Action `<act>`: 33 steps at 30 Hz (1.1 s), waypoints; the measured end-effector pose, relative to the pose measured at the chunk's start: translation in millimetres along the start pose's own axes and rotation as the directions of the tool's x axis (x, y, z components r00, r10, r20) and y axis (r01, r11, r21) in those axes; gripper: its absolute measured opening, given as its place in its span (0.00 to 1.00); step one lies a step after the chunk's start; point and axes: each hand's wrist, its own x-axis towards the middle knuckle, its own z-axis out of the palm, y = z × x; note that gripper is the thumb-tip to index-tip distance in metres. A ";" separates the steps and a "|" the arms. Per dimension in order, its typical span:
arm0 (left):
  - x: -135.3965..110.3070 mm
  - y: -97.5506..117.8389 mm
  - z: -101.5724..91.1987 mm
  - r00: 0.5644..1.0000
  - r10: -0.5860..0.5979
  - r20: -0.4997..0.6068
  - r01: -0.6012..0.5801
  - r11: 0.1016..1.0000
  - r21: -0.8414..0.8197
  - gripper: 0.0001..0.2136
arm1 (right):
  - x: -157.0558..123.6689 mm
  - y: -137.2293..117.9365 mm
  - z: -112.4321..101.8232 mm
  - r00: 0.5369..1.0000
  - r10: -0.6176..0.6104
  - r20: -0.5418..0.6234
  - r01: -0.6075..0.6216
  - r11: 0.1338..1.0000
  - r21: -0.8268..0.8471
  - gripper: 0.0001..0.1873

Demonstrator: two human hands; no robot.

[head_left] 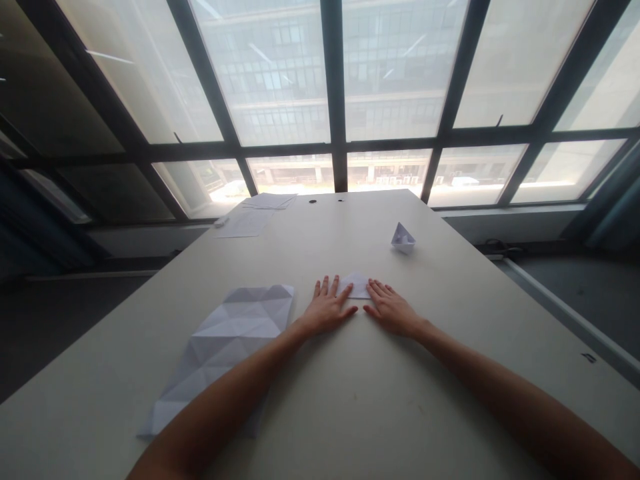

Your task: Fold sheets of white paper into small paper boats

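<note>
White folded paper (357, 285), centre frame.
Left hand (327, 308) and right hand (391, 310) lie flat and open (no grip), fingertips steady at its edges.

Pale table (465, 313), folded paper (358, 286), paper boat (403, 238), creased sheet (240, 327), stacked papers (267, 201)

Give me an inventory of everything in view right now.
table: 1, pale grey, under everything
creased paper sheet: 1, white, near left on table
folded paper piece: 1, white, between the hands
paper boat: 1, white, right of centre
paper stack: 1, white, far end
loose paper sheet: 1, white, just nearer the stack
small block: 1, white, far left edge
holes: 2, black, far end
window: 1, dark-framed, beyond the table
left hand: 1, flat on table
right hand: 1, flat on table
</note>
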 end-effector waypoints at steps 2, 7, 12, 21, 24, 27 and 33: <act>-1.0 1.6 -2.3 1.000 0.026 -0.009 -0.026 1.000 0.016 0.33 | -0.3 -0.4 -1.0 1.000 -0.001 0.005 0.001 1.000 -0.001 0.38; -1.8 3.6 -6.5 0.993 0.122 0.001 -0.122 0.991 0.049 0.33 | -1.0 -0.5 -2.8 1.000 -0.006 0.008 0.006 1.000 0.003 0.38; 0.5 1.3 -7.1 0.973 0.227 0.051 -0.228 0.973 0.022 0.35 | -1.7 -1.0 -2.8 1.000 -0.012 -0.001 0.012 1.000 -0.006 0.38; 2.3 -2.6 -6.4 0.962 0.261 0.081 -0.262 0.965 0.004 0.35 | -0.3 -1.1 -0.2 0.999 -0.033 0.003 0.033 0.999 -0.036 0.40; 2.2 -2.6 -7.1 0.963 0.255 0.092 -0.257 0.966 0.010 0.34 | -0.4 -2.3 -0.7 0.999 -0.039 0.003 0.039 0.998 -0.050 0.40; 2.2 -1.7 -8.1 0.963 0.255 0.090 -0.256 0.967 0.001 0.35 | -1.0 -4.3 -3.4 0.996 -0.086 0.000 0.086 0.996 -0.039 0.38; 2.0 1.2 -10.4 0.959 0.271 0.088 -0.271 0.962 -0.011 0.34 | -0.6 -4.4 -8.7 0.975 -0.218 0.037 0.215 0.974 0.069 0.36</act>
